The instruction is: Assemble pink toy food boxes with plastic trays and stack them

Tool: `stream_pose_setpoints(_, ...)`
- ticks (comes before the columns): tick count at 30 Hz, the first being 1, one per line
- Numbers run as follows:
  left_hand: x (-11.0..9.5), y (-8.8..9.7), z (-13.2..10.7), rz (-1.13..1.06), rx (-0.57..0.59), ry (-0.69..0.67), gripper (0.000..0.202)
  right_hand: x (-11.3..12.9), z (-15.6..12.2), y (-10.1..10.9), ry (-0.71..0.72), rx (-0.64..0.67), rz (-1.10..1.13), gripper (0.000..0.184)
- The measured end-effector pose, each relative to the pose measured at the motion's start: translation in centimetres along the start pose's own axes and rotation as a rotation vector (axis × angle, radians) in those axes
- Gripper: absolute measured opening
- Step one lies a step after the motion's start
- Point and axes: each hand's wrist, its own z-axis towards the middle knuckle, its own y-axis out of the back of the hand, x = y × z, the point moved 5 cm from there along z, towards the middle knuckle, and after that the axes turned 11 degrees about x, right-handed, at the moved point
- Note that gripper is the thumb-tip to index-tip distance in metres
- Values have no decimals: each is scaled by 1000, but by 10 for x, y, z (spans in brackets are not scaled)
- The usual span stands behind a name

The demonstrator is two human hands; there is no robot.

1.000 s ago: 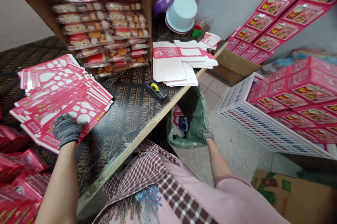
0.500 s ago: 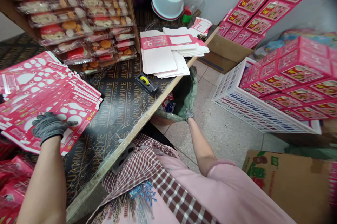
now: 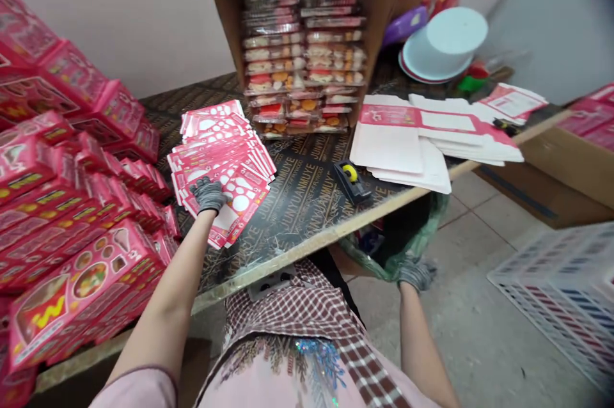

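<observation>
Cardboard box [image 3: 384,11] on the bench [image 3: 297,216] is crammed with stacks of wrapped packs [image 3: 303,50], and a green plastic bag [image 3: 407,242] sits just past the bench's front edge. Left gloved hand [image 3: 208,196] lies open on the pink die-cut cards [image 3: 221,168], near that edge; right gloved hand [image 3: 417,275] hangs down by the bag, can't tell if it's closed.

This is a small packing workshop. Left of the left hand [image 3: 208,196], pink printed boxes [image 3: 71,203] stand stacked on a plywood workbench [image 3: 297,216]. Farther right along that bench lie flat carton blanks [image 3: 398,146] and a tape dispenser [image 3: 350,179]. Right of the right hand [image 3: 417,275], a white plastic crate [image 3: 561,293] sits on the tiled floor [image 3: 494,229].
</observation>
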Motion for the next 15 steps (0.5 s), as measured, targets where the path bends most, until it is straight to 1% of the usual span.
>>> stream_pose_setpoints(2,3,-1,-3,-39,-13,-22,46,-7,11,4,-133,-154,-12,53)
stream_pose_setpoints(3,4,0,-5,-61,-11,-42,42,-2,17,3,-167,-204,-8,58)
stream_pose_setpoints(4,4,0,-7,-87,-2,-66,38,10,24,0,-156,-217,15,60)
stream_pose_setpoints(5,2,1,-9,-116,13,-96,34,29,31,-8,-98,-185,60,59)
stream_pose_setpoints(6,0,1,-12,-148,31,-131,30,56,38,-21,9,-106,126,54)
stream_pose_setpoints(8,-9,1,-21,-222,52,-216,24,119,49,-50,166,51,303,44)
stream_pose_setpoints(9,-15,1,-28,-262,50,-262,22,155,53,-68,256,173,363,42)
stream_pose_setpoints(11,-29,1,-44,-338,27,-346,21,220,53,-101,408,344,421,46)
stream_pose_setpoints(12,-34,1,-53,-370,12,-378,22,245,52,-114,459,401,448,53)
stream_pose_setpoints(13,-39,1,-61,-398,-1,-401,23,266,49,-125,485,466,479,60)
stream_pose_setpoints(14,-43,2,-69,-421,-15,-412,24,281,45,-134,476,536,516,65)
stream_pose_setpoints(15,-44,2,-75,-442,-28,-410,26,290,40,-140,454,599,553,68)
